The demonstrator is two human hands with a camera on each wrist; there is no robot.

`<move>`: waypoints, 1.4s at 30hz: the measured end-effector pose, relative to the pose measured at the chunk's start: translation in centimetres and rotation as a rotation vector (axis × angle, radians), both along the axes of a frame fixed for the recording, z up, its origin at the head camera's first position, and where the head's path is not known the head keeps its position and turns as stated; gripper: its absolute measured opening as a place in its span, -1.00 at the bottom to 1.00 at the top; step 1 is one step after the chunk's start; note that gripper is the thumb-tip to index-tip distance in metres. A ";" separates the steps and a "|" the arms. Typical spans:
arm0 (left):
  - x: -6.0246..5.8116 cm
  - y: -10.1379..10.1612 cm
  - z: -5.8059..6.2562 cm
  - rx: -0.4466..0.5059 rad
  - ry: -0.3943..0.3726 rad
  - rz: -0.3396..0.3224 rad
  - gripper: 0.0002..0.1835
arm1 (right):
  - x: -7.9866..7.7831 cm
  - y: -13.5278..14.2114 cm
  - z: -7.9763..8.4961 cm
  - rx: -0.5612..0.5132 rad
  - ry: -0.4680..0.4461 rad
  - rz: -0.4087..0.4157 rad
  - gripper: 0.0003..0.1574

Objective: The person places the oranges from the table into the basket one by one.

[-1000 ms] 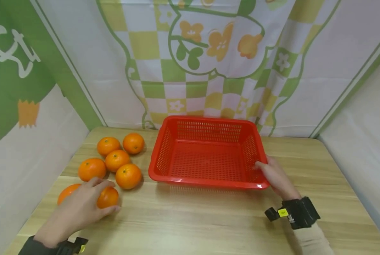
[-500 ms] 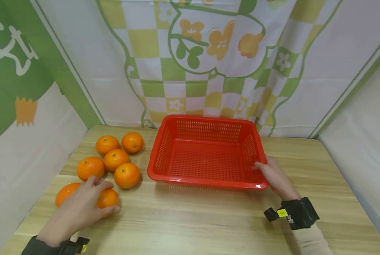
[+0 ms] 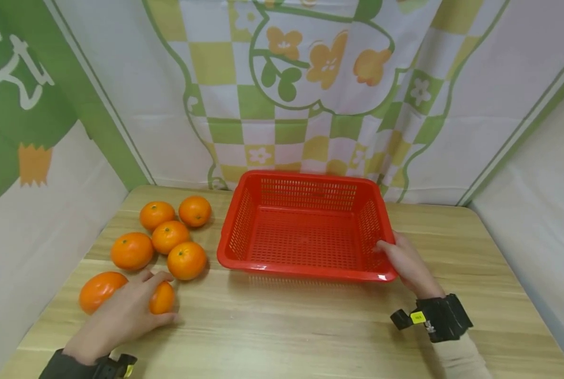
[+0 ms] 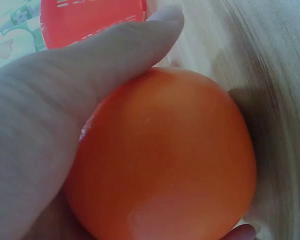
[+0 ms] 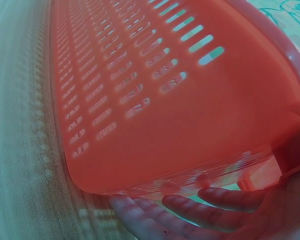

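In the head view my left hand is at the front left of the table, its fingers and thumb curled round an orange. The left wrist view shows my thumb along one side of that orange and a fingertip at its lower edge. My right hand grips the right side of a red plastic basket, thumb over the rim. From the right wrist view, the fingers spread against the basket's outer wall. No fruit lies in the basket.
Beside my left hand lies another orange. Several more sit behind it, including a near one and a far one. A patterned cloth hangs behind the wooden table.
My left hand and the orange in it have shifted slightly right, away from the neighbouring orange, which now shows more. My right hand and the basket have stayed nearly still.
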State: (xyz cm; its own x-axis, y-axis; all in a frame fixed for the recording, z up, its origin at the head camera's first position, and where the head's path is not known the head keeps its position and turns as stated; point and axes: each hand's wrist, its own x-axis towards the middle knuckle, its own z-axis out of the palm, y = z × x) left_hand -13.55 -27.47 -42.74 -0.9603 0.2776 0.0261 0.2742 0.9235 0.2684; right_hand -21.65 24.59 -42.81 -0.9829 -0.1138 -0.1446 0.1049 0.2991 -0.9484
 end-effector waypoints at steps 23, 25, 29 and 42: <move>-0.2 0.1 -0.5 -0.002 0.004 0.052 -0.06 | 0.0 0.2 0.0 -0.014 0.004 0.006 -0.50; -0.1 0.1 -0.5 -0.006 -0.003 0.060 -0.04 | 0.0 0.1 -0.1 -0.012 0.007 0.009 -0.51; 0.0 0.1 -0.5 -0.007 -0.003 0.065 -0.03 | 0.1 -0.1 0.0 -0.016 0.011 0.012 -0.51; 0.0 0.4 -0.7 0.005 0.000 0.078 -0.14 | 0.0 0.0 0.0 0.007 0.000 -0.005 -0.50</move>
